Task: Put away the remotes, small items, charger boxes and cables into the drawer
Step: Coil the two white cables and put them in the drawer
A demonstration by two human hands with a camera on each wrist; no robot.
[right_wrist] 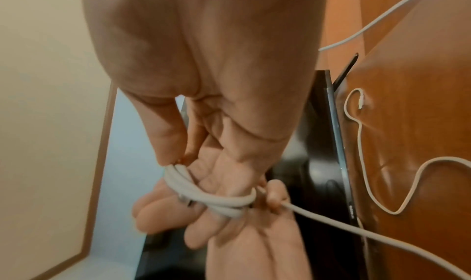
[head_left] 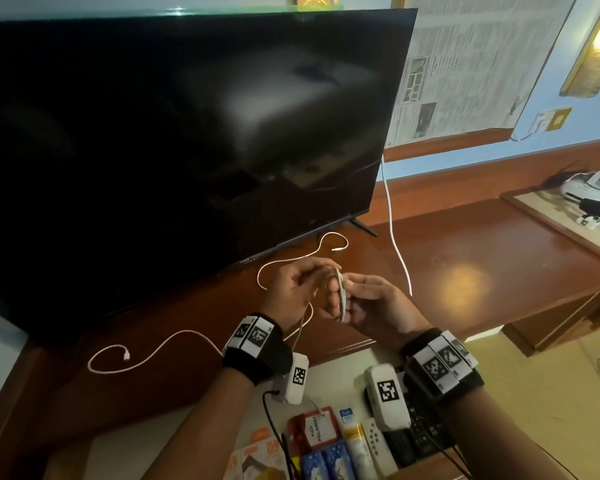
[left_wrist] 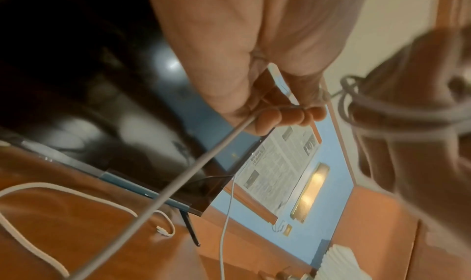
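Presently, both hands are held together above the front edge of the desk [head_left: 465, 258], just in front of the television [head_left: 187, 133]. The right hand [head_left: 371, 306] grasps a small coil of white cable [right_wrist: 203, 199] wound round its fingers, the thumb pressing the loops in place. The left hand [head_left: 295, 285] pinches the free run of the same cable [left_wrist: 178, 179] between thumb and fingertips, close against the coil. The remaining length trails down onto the desk on the left side, ending in a loose connector [head_left: 126, 355]. A second white cable [head_left: 329, 242] lies curled on the desk by the television foot. Below the wrists the drawer [head_left: 187, 441] stands open, holding remotes [head_left: 409, 441], charger boxes [head_left: 257, 455], a red tag [head_left: 312, 431] and a tube [head_left: 359, 445].
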